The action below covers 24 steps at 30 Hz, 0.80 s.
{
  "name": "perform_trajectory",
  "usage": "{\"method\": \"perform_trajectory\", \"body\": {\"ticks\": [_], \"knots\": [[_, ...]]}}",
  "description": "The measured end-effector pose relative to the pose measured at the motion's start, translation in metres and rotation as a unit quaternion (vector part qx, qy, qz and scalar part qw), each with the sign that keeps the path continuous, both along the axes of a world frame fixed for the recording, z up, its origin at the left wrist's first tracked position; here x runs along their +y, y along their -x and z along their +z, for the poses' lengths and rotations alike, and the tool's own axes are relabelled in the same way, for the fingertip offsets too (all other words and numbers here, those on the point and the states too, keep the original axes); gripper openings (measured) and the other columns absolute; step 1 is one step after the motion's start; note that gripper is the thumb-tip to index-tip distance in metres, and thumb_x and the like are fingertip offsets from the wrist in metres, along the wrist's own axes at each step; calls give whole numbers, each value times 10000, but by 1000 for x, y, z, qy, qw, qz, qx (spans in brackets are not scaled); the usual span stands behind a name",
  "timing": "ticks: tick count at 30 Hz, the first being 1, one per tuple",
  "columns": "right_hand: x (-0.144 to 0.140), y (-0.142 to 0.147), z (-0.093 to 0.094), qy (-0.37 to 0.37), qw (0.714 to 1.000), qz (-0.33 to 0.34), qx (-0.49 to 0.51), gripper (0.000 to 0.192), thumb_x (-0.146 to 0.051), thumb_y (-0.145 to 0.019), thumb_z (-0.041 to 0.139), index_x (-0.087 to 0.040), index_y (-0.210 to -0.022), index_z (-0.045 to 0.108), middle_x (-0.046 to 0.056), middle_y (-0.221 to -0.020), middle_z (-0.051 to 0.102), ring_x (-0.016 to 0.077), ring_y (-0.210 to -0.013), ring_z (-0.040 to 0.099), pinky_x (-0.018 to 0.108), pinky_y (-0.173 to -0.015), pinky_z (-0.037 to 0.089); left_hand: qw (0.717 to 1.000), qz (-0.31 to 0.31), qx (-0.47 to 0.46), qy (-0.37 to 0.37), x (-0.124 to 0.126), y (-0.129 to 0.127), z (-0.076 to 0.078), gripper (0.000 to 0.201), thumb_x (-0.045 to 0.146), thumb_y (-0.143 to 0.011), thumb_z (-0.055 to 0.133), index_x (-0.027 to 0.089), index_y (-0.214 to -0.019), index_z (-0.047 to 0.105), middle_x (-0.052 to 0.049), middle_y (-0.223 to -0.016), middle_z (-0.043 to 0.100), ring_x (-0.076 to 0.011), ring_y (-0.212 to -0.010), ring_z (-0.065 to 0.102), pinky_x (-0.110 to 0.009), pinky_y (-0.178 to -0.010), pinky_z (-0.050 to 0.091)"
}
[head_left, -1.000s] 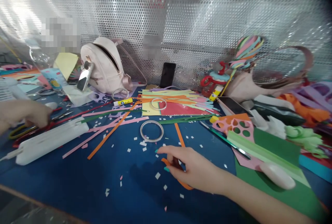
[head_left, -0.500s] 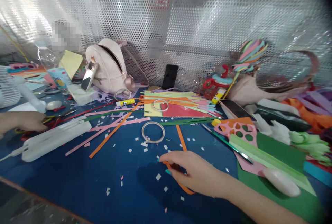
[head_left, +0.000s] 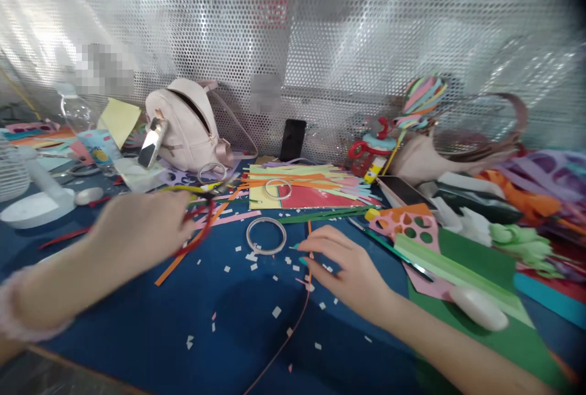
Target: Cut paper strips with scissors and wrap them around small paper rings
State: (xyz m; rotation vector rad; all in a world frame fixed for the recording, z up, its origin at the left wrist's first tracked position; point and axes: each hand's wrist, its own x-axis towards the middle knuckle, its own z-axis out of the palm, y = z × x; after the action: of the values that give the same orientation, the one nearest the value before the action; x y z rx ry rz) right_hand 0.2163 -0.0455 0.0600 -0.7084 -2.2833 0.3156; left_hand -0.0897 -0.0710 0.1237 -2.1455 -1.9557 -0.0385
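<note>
Right hand [head_left: 352,270] pinching orange paper strip [head_left: 297,315], left hand [head_left: 137,233] blurred, gripping scissors [head_left: 201,218]

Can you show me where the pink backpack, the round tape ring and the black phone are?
pink backpack [head_left: 183,123]: head view, on its rounded front side.
tape ring [head_left: 249,237]: head view, on the ring's left band.
black phone [head_left: 293,139]: head view, on the middle of its dark face.

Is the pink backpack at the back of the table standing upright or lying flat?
Upright. The pink backpack stands on its base against the perforated metal screen, its dark zipper line running up over the top.
</note>
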Motion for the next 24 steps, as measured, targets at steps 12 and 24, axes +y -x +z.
{"method": "perform_trajectory", "body": {"ticks": [12,24], "knots": [[19,-27,17,-102,982,-151,47,118,-142,-801,551,-185,-910,561,51,-877,569,189,-874,531,352,-777,439,984,-171,54,11,-3,-123,-15,318,401,-819,436,131,-886,591,-126,-769,631,-276,-626,614,-349,-477,407],[29,-24,4,-110,982,-143,-48,106,-153,-851,498,-204,-810,581,47,-861,549,186,-826,516,363,-736,414,978,-196,44,62,5,-117,-36,346,457,-785,489,143,-877,598,-113,-785,639,-240,-604,607,-311,-462,377]]}}
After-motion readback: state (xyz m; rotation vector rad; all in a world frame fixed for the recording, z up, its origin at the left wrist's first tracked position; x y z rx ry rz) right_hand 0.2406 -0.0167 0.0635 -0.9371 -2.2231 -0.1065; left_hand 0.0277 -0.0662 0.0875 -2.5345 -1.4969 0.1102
